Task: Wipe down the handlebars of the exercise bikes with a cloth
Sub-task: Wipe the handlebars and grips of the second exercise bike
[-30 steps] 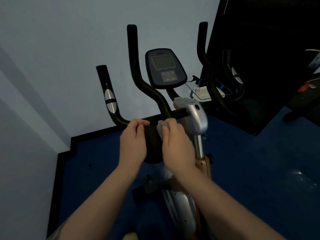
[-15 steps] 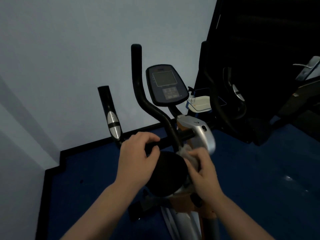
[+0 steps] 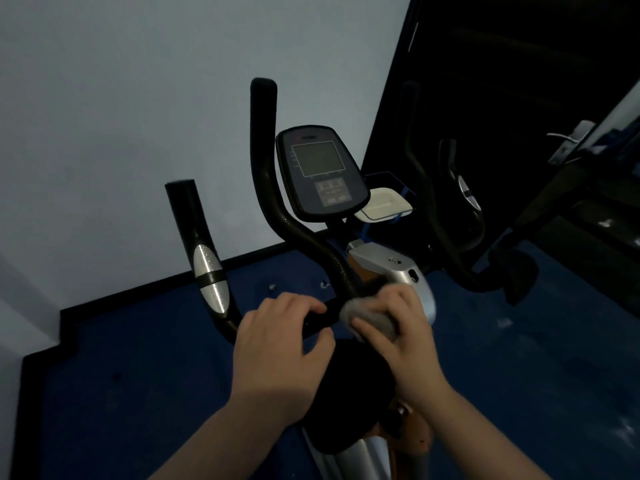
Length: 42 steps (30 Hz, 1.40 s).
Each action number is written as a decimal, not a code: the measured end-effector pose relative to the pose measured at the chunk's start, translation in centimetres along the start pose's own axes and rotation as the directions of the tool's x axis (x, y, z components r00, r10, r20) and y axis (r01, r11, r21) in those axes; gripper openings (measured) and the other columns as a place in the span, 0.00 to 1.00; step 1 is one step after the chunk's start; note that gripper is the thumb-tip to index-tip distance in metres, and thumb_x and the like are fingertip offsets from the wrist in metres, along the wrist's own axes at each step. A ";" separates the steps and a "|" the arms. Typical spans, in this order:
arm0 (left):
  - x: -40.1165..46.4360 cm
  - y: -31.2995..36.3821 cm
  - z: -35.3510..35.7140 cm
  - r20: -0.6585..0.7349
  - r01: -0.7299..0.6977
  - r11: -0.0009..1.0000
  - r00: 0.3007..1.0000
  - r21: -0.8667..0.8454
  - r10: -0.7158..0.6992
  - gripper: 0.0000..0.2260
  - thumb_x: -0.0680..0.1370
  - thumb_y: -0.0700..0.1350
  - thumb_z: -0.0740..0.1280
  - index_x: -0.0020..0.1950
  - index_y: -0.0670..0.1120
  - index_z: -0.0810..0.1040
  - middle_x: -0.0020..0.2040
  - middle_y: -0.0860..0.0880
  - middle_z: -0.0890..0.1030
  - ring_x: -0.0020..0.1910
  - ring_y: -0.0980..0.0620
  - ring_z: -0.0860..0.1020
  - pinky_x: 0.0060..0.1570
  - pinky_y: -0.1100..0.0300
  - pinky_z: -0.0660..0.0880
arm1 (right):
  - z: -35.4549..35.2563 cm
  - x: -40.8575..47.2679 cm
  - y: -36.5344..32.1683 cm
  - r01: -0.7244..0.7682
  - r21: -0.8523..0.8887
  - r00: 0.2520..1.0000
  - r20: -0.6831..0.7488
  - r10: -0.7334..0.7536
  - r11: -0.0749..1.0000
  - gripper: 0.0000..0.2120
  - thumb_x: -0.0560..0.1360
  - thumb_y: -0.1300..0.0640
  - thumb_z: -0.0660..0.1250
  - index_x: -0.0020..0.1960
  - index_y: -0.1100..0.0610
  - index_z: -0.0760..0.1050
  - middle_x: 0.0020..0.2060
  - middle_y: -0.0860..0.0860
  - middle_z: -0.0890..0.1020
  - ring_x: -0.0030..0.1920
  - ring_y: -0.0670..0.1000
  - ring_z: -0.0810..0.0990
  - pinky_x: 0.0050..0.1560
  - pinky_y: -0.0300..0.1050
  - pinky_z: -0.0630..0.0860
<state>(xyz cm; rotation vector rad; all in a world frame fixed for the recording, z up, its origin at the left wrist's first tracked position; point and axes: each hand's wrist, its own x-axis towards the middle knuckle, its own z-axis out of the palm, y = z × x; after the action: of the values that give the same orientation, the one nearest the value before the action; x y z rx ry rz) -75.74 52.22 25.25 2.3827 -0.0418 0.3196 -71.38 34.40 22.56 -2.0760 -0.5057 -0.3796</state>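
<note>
Handlebar [image 3: 313,318]: crossbar is gripped by the left hand [image 3: 277,355]. Cloth [image 3: 367,315]: bunched, clamped against the bar by the right hand [image 3: 403,336], just beside the left. Firm, wrapped strokes along the bar are advised.

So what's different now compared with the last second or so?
The right hand dropped with the cloth beside the black pad half a second ago, then came back up and now presses it on the handlebar by the silver housing. The left hand kept gripping the bar. The console did not change.
</note>
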 end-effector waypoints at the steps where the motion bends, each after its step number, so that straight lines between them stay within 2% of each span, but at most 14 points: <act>1: 0.1 0.0 0.0 0.009 -0.008 1.000 1.000 0.006 0.007 0.11 0.74 0.54 0.64 0.55 0.58 0.77 0.49 0.63 0.75 0.49 0.62 0.70 0.52 0.62 0.63 | 0.4 1.7 -0.3 0.015 -0.040 1.000 0.028 -0.014 0.999 0.06 0.71 0.54 0.71 0.44 0.51 0.75 0.45 0.42 0.70 0.49 0.39 0.72 0.49 0.28 0.68; 5: 0.1 0.0 0.0 0.027 -0.002 1.000 1.000 0.003 0.002 0.12 0.72 0.55 0.61 0.53 0.59 0.76 0.47 0.63 0.76 0.46 0.64 0.70 0.48 0.63 0.62 | 1.8 6.1 -1.3 0.042 -0.046 0.998 0.040 -0.040 0.998 0.06 0.71 0.59 0.73 0.46 0.56 0.76 0.47 0.40 0.69 0.48 0.39 0.72 0.49 0.30 0.69; 10: -0.1 0.2 0.0 0.013 0.035 0.999 0.999 0.000 -0.035 0.10 0.71 0.52 0.67 0.52 0.59 0.77 0.45 0.64 0.77 0.46 0.64 0.72 0.48 0.66 0.63 | 0.3 2.1 0.2 0.119 -0.035 0.993 0.007 -0.119 0.992 0.07 0.71 0.52 0.71 0.46 0.50 0.75 0.46 0.40 0.69 0.49 0.40 0.73 0.48 0.29 0.69; 15: 0.0 0.3 0.1 0.007 0.072 0.997 0.997 -0.006 -0.072 0.10 0.71 0.51 0.67 0.51 0.60 0.77 0.45 0.66 0.76 0.48 0.64 0.73 0.53 0.65 0.66 | 2.3 8.3 -1.6 0.177 -0.084 0.980 0.112 -0.167 0.981 0.06 0.72 0.57 0.73 0.43 0.59 0.77 0.45 0.48 0.72 0.47 0.50 0.73 0.44 0.43 0.74; 18: -0.3 0.4 0.2 -0.038 0.094 0.994 0.995 -0.064 -0.097 0.10 0.70 0.54 0.64 0.51 0.62 0.76 0.47 0.67 0.76 0.50 0.64 0.73 0.53 0.62 0.70 | 1.5 7.7 -0.3 0.202 0.001 0.971 0.127 -0.201 0.979 0.06 0.72 0.56 0.73 0.44 0.56 0.77 0.45 0.45 0.71 0.47 0.45 0.74 0.45 0.36 0.72; 20: -0.4 0.4 -0.3 -0.135 0.067 0.997 0.988 -0.042 -0.073 0.11 0.70 0.54 0.63 0.51 0.61 0.76 0.48 0.67 0.76 0.53 0.64 0.74 0.54 0.63 0.70 | 0.2 5.3 1.1 0.183 0.030 0.977 0.102 -0.185 0.983 0.06 0.72 0.52 0.71 0.44 0.51 0.75 0.44 0.41 0.71 0.46 0.40 0.74 0.45 0.30 0.69; 22: 0.3 0.3 -1.2 -0.313 0.019 1.000 0.949 -0.013 -0.022 0.11 0.71 0.53 0.63 0.53 0.58 0.78 0.51 0.65 0.78 0.55 0.62 0.75 0.56 0.58 0.71 | 0.1 5.1 1.1 0.201 0.025 0.974 0.105 -0.203 0.979 0.06 0.73 0.50 0.69 0.43 0.50 0.74 0.43 0.40 0.70 0.44 0.40 0.74 0.43 0.29 0.68; 25: 2.8 -0.4 -3.3 -0.503 0.003 0.999 0.864 0.032 0.014 0.11 0.72 0.48 0.63 0.54 0.51 0.78 0.57 0.56 0.78 0.58 0.58 0.73 0.60 0.54 0.68 | 2.2 9.6 -0.9 0.294 -0.035 0.945 0.158 -0.285 0.955 0.07 0.73 0.56 0.72 0.42 0.57 0.75 0.44 0.46 0.72 0.44 0.46 0.73 0.42 0.38 0.71; 28: 5.6 -1.0 -5.7 -0.592 0.053 0.991 0.805 0.123 0.030 0.13 0.72 0.42 0.64 0.56 0.46 0.79 0.61 0.48 0.77 0.61 0.51 0.71 0.62 0.56 0.64 | 3.4 13.1 -2.6 0.353 0.033 0.906 0.240 -0.350 0.935 0.07 0.72 0.58 0.72 0.44 0.58 0.75 0.45 0.50 0.73 0.47 0.48 0.73 0.44 0.44 0.74; 34: 8.6 -4.3 -7.7 -0.401 0.176 0.977 0.909 0.120 -0.115 0.24 0.76 0.41 0.66 0.71 0.46 0.67 0.69 0.47 0.68 0.68 0.49 0.67 0.66 0.58 0.62 | 1.4 9.4 0.4 0.216 0.134 0.949 0.205 -0.241 0.967 0.07 0.71 0.55 0.72 0.41 0.51 0.74 0.44 0.40 0.70 0.45 0.44 0.75 0.44 0.30 0.70; 36: 8.9 -4.6 -7.4 -0.409 0.183 0.978 0.904 0.098 -0.128 0.24 0.76 0.44 0.65 0.71 0.48 0.66 0.68 0.50 0.67 0.65 0.52 0.67 0.61 0.58 0.64 | 2.8 11.9 -1.2 0.235 0.091 0.939 0.234 -0.251 0.968 0.08 0.72 0.56 0.72 0.41 0.53 0.73 0.43 0.41 0.70 0.44 0.43 0.73 0.43 0.33 0.70; 39: 9.2 -4.3 -6.8 -0.486 0.173 0.980 0.868 0.097 -0.105 0.20 0.76 0.45 0.65 0.67 0.49 0.68 0.65 0.51 0.68 0.61 0.52 0.68 0.56 0.59 0.65 | 6.1 15.7 -5.1 0.267 0.061 0.936 0.219 -0.274 0.962 0.08 0.73 0.57 0.71 0.42 0.58 0.72 0.44 0.50 0.72 0.46 0.50 0.73 0.44 0.45 0.74; 40: 9.3 -4.2 -6.5 -0.509 0.173 0.981 0.855 0.094 -0.102 0.19 0.76 0.45 0.65 0.66 0.49 0.69 0.65 0.51 0.68 0.60 0.53 0.68 0.55 0.59 0.65 | 6.7 16.1 -5.6 0.259 0.055 0.944 0.198 -0.265 0.964 0.09 0.73 0.57 0.71 0.42 0.58 0.72 0.44 0.51 0.72 0.46 0.50 0.74 0.44 0.45 0.74; 42: 9.2 -4.3 -6.2 -0.530 0.165 0.983 0.842 0.079 -0.098 0.18 0.76 0.44 0.64 0.65 0.50 0.69 0.65 0.52 0.69 0.58 0.56 0.67 0.55 0.60 0.64 | 6.4 14.9 -4.7 0.220 0.081 0.957 0.177 -0.231 0.972 0.10 0.73 0.55 0.72 0.40 0.55 0.71 0.43 0.47 0.71 0.45 0.45 0.73 0.42 0.36 0.72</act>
<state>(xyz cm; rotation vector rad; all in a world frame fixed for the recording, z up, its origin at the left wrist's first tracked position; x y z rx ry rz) -67.65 60.14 28.99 2.3195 0.4074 0.9198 -60.38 45.19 29.40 -2.0107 -0.8611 -0.2997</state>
